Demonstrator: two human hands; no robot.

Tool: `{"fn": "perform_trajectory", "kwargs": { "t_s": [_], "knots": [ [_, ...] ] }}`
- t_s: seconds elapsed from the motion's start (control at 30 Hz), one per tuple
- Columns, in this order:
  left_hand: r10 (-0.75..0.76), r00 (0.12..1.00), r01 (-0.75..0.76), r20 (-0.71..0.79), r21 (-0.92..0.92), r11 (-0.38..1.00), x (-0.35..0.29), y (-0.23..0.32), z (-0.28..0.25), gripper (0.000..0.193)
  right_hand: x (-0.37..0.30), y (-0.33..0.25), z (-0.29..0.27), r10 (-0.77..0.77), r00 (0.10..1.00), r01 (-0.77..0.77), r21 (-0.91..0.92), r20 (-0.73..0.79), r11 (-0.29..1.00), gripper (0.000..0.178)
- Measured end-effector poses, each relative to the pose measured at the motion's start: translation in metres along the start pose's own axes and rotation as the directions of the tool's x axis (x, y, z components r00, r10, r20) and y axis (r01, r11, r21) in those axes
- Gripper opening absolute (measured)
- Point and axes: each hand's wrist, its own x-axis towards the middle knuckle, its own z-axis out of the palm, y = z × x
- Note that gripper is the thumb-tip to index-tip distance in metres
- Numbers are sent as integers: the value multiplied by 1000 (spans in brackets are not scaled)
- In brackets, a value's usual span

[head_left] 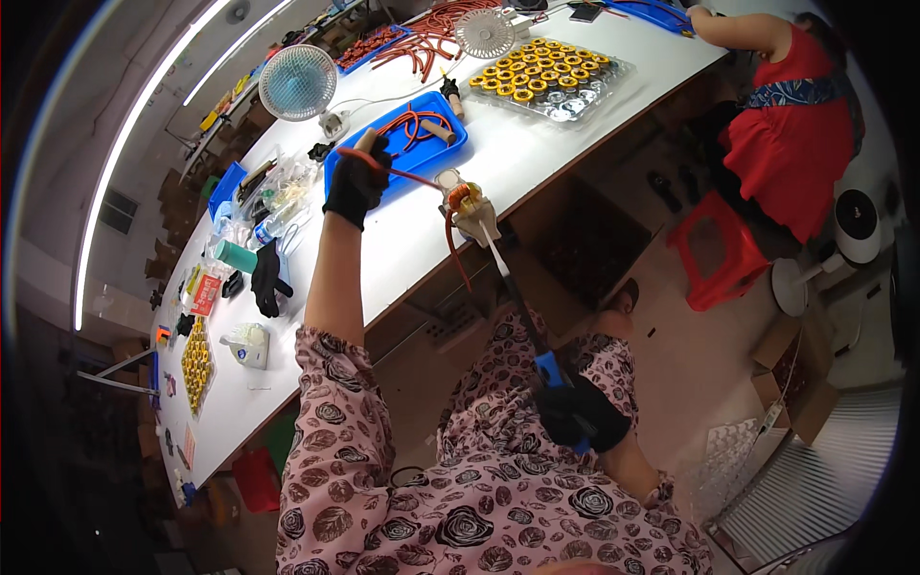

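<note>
At the table's front edge, a small ring-shaped coil, yellow with copper-red wire wound on it, sits in a pale holder. My left hand, in a black fingerless-looking glove, is closed round a red wire pulled out left of the coil. Another length of red wire hangs below the coil. My black-gloved right hand grips a long tool with a blue handle and a thin shaft. Its pale tip reaches up to the holder; the tip's exact shape is too small to tell.
Behind my left hand, a blue tray holds red wires and a tan handle-like piece. Yellow ring cores fill a clear tray. Two fans stand farther back. A red stool and a person in red are at right.
</note>
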Motion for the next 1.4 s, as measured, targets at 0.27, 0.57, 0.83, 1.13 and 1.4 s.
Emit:
{"fn": "perform_trajectory", "kwargs": {
  "t_s": [0.27,0.57,0.83,1.13,1.4],
  "knots": [
    [651,633,-570,418,821,27,-137,-96,96,28,-134,46,-52,562,809,-120,984,173,-131,14],
    [741,470,-457,479,850,-260,-154,-123,115,38,-154,56,-61,-407,811,444,-10,-420,896,12],
    [353,935,-232,43,826,514,-170,-144,110,36,-9,26,-61,-566,800,-31,-956,-199,291,37],
    [-147,988,95,44,578,811,-204,-131,110,19,-16,29,-49,-620,784,-53,-993,26,-108,43],
    [-242,966,127,94,642,756,-219,-104,126,18,-49,38,-41,-553,830,-166,-979,-72,-121,46]
  ]
}}
